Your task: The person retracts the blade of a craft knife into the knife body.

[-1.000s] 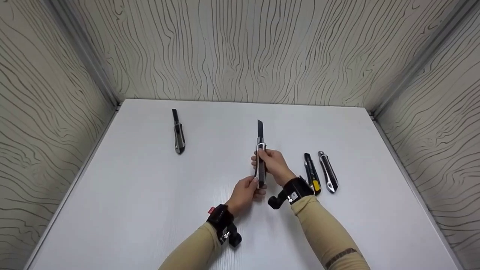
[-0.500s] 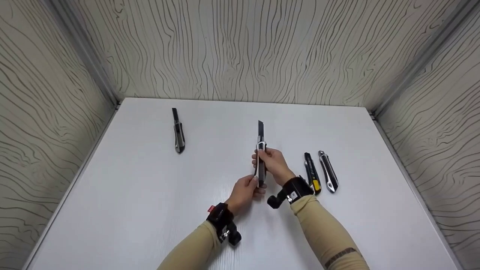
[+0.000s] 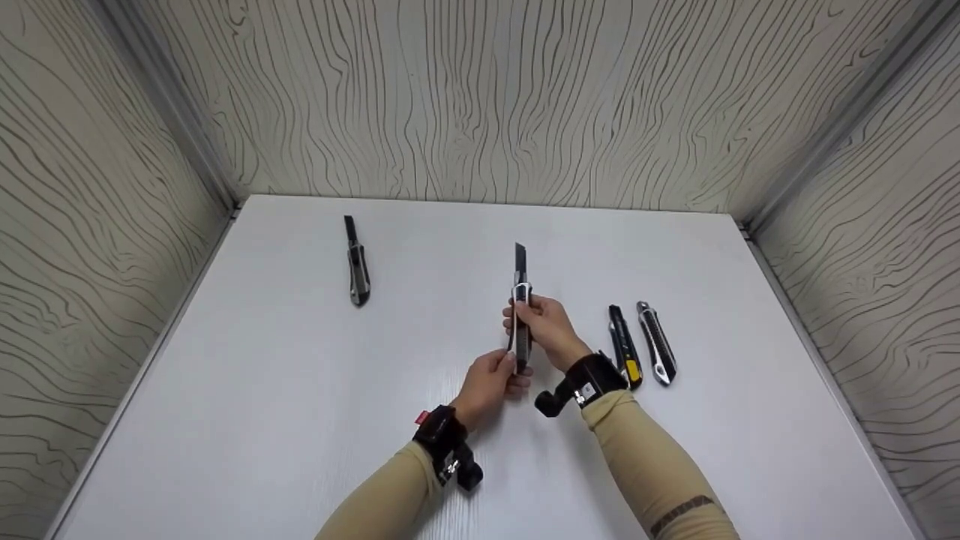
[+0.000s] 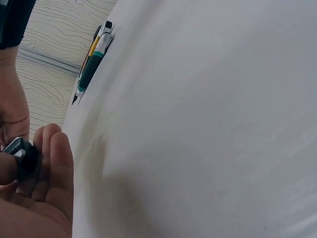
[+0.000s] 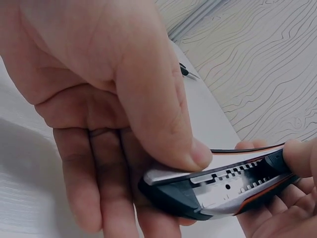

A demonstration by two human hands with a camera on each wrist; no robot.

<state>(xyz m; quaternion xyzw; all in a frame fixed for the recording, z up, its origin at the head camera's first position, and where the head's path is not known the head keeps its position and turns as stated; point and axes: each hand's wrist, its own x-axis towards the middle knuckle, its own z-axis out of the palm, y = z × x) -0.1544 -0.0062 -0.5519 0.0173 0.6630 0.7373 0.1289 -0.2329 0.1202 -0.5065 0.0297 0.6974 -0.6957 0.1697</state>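
In front of me, both hands hold a utility knife [image 3: 522, 337] with its blade [image 3: 520, 259] extended and pointing away over the table. My right hand [image 3: 553, 328] grips the front part of the handle, and in the right wrist view its thumb [image 5: 299, 157] lies on the black slider. Lower down, my left hand [image 3: 484, 384] pinches the dark tail end between thumb and fingers. That tail [image 5: 173, 199] shows close up in the right wrist view, where the silver channel has a toothed edge. In the left wrist view only the tail end [image 4: 21, 153] of the knife shows.
Another utility knife [image 3: 359, 274], blade out, lies at the back left of the white table [image 3: 247, 390]. A black and yellow utility knife [image 3: 624, 341] and a silver and black one [image 3: 657, 345] lie side by side at the right. Patterned panels [image 3: 480, 97] enclose the table.
The exposed blade looks slightly shorter, and the right thumb sits a little lower on the handle. Both hands otherwise keep their places, and the knives on the table have not moved.
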